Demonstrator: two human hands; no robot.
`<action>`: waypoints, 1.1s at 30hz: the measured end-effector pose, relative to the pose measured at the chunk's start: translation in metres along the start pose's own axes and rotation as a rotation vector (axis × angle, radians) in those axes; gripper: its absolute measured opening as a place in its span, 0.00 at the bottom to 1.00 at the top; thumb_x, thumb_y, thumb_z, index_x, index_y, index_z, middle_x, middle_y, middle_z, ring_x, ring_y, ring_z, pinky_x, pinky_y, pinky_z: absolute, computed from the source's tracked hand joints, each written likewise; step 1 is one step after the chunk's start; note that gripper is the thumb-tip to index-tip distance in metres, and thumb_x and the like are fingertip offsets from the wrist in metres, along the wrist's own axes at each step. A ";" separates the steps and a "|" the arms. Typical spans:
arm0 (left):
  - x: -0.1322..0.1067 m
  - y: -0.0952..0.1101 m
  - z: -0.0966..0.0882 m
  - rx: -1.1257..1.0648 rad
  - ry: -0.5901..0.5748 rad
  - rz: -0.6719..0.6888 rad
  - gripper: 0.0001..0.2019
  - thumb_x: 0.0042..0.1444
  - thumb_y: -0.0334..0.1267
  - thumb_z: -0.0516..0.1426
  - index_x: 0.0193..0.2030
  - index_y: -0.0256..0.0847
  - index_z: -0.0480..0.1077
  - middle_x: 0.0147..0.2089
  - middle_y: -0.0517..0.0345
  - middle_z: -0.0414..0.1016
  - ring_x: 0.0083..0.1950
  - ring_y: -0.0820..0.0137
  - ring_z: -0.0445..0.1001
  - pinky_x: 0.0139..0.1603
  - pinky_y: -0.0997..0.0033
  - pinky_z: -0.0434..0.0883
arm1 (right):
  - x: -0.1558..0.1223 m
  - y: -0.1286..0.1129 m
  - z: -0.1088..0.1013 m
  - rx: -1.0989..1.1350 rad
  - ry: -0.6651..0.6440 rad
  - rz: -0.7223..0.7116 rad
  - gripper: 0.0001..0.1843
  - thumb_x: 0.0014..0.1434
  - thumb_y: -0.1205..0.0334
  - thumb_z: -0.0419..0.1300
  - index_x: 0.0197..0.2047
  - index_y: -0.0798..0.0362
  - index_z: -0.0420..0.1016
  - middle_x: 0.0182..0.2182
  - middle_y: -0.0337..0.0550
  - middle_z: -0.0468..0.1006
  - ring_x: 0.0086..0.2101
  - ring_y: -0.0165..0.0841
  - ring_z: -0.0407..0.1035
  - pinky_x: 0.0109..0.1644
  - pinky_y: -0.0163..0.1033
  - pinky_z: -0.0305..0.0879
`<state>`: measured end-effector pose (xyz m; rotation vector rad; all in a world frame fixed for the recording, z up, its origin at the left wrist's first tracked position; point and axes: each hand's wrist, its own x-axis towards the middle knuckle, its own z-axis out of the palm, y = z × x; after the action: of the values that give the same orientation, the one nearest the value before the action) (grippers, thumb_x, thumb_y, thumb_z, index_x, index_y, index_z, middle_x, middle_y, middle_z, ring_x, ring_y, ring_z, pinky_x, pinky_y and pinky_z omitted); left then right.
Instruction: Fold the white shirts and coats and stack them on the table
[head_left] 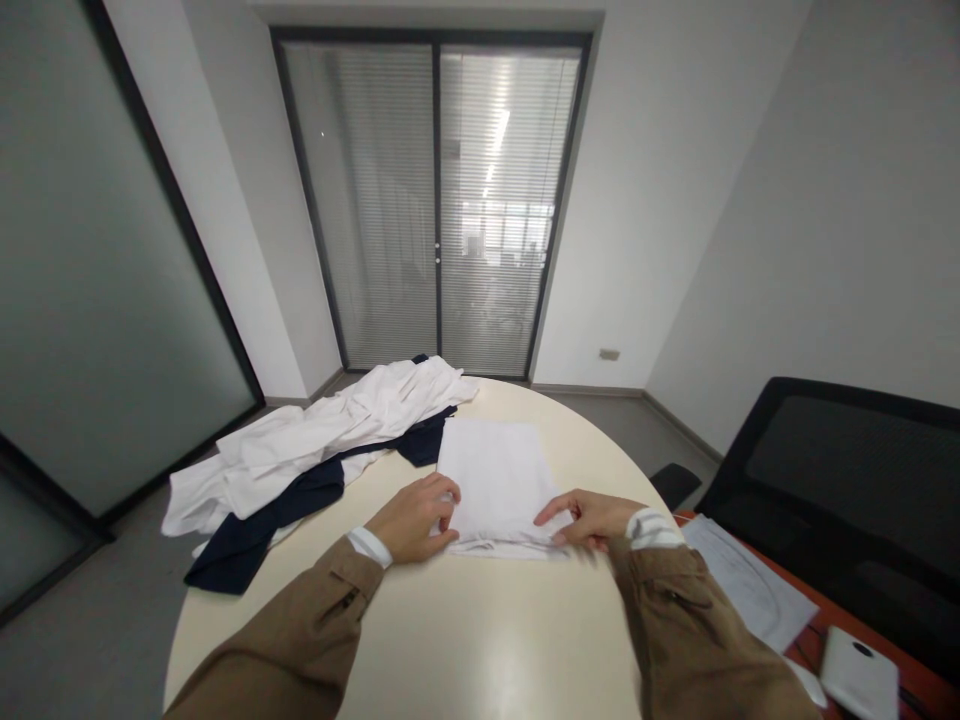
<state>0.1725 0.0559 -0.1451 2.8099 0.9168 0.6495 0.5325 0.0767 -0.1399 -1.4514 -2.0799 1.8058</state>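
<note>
A flat white fabric garment (495, 480) lies folded into a neat rectangle near the edge of the round cream table (480, 625). Its near edge sits slightly rumpled, with a loose layer showing.

1. A round cream table (487, 650) is provided as the main support surface.
2. A folded white garment (495, 480) is laid flat near its centre.
3. A crumpled white garment (322, 430) is heaped to the left, overhanging the edge.
4. A navy garment (262, 540) is positioned partly beneath it.
5. Sheets of paper (750, 580) and a white device (859, 675) are placed on an orange desk (926, 690).
</note>
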 end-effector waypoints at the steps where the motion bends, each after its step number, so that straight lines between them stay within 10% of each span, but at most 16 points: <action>1: 0.000 0.000 0.002 -0.025 0.005 0.006 0.06 0.53 0.34 0.64 0.29 0.40 0.70 0.53 0.53 0.73 0.56 0.61 0.69 0.57 0.61 0.66 | -0.001 -0.001 -0.001 -0.028 0.018 -0.035 0.37 0.51 0.39 0.67 0.57 0.55 0.76 0.12 0.27 0.61 0.13 0.22 0.52 0.18 0.29 0.52; 9: -0.003 -0.001 0.007 -0.069 -0.030 0.012 0.04 0.56 0.33 0.60 0.39 0.42 0.73 0.60 0.50 0.70 0.61 0.59 0.67 0.63 0.57 0.64 | 0.018 -0.028 0.008 -0.277 0.947 -0.484 0.29 0.63 0.38 0.53 0.44 0.54 0.82 0.33 0.50 0.80 0.38 0.41 0.72 0.47 0.46 0.68; 12: -0.002 0.001 0.005 -0.062 -0.031 0.011 0.03 0.56 0.34 0.60 0.38 0.43 0.74 0.59 0.51 0.70 0.60 0.59 0.67 0.62 0.58 0.64 | 0.030 -0.041 0.024 -0.495 0.839 -0.576 0.27 0.65 0.41 0.52 0.55 0.50 0.78 0.50 0.52 0.79 0.54 0.44 0.68 0.61 0.50 0.60; 16: -0.001 0.003 0.003 -0.063 -0.053 -0.038 0.05 0.58 0.36 0.58 0.37 0.43 0.77 0.48 0.52 0.76 0.49 0.63 0.73 0.51 0.66 0.68 | 0.042 -0.041 0.045 -0.667 0.551 -0.373 0.42 0.63 0.34 0.50 0.73 0.46 0.51 0.72 0.46 0.51 0.71 0.48 0.38 0.72 0.58 0.35; 23: 0.009 0.003 0.005 -0.058 -0.033 -0.359 0.25 0.69 0.48 0.46 0.28 0.42 0.78 0.27 0.56 0.79 0.32 0.66 0.76 0.39 0.69 0.66 | 0.047 -0.036 0.054 -0.714 0.383 -0.090 0.49 0.58 0.26 0.47 0.74 0.39 0.39 0.74 0.40 0.31 0.70 0.50 0.19 0.69 0.65 0.20; 28: 0.028 0.007 0.020 -0.020 0.189 -0.206 0.18 0.67 0.44 0.51 0.58 0.42 0.72 0.59 0.47 0.75 0.60 0.60 0.70 0.62 0.59 0.64 | 0.047 -0.038 0.054 -0.718 0.384 -0.099 0.49 0.58 0.26 0.48 0.74 0.38 0.39 0.74 0.41 0.32 0.70 0.50 0.20 0.69 0.66 0.20; 33: 0.022 0.000 0.046 0.046 -0.107 -0.246 0.29 0.66 0.54 0.50 0.72 0.53 0.54 0.76 0.50 0.45 0.76 0.46 0.39 0.69 0.36 0.48 | 0.048 -0.036 0.058 -0.705 0.411 -0.084 0.51 0.57 0.25 0.47 0.75 0.39 0.36 0.74 0.40 0.29 0.70 0.50 0.20 0.68 0.68 0.19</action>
<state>0.2080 0.0698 -0.1792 2.6771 1.2432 0.4448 0.4510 0.0671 -0.1553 -1.6261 -2.5832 0.6530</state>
